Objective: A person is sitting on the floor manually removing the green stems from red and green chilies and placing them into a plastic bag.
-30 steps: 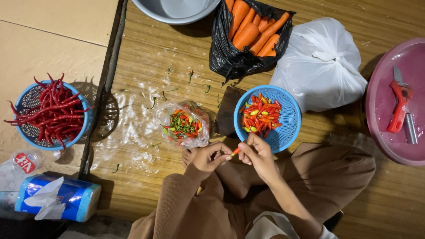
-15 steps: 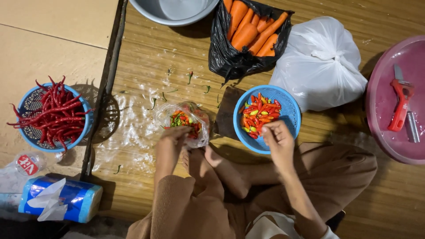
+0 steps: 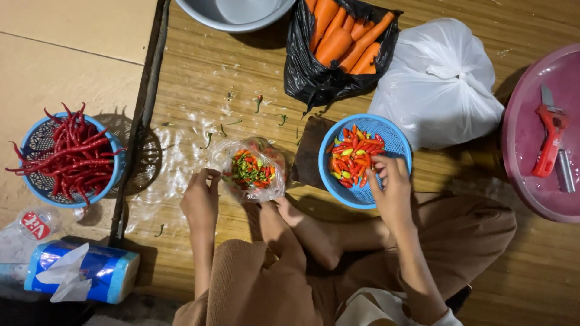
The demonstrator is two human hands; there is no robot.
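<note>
Here, seen from above, sitting cross-legged on a wooden floor (image 3: 229,78). Left hand (image 3: 201,199) resting beside a clear bag (image 3: 251,172) of small green and red chili bits, fingers curled and touching the bag's left edge; cannot tell whether pinching the plastic or just laid against it. Right hand (image 3: 393,190) reaching into a blue basket (image 3: 399,142) of small red, orange and green chilies (image 3: 353,157), fingertips bent down among them at the basket's right side; cannot tell whether pressed together on one. Basket just right of the bag, with a dark board (image 3: 307,154) between them. Bare foot (image 3: 302,226) tucked below the bag, brown trousers (image 3: 459,238) spread to the right.

Further left, partly off the wood, a second blue basket (image 3: 36,181) heaped with long red chilies (image 3: 69,151). Below that, a blue tissue pack (image 3: 96,274) and a clear bottle (image 3: 30,226). At the top, a grey bowl (image 3: 205,15), a black bag (image 3: 308,78) of carrots (image 3: 341,36), and a knotted white bag (image 3: 438,84). At the right edge, a pink basin (image 3: 531,121) holding a red-handled knife (image 3: 550,142). Green stems (image 3: 260,102) scattered on the floor above the clear bag.
</note>
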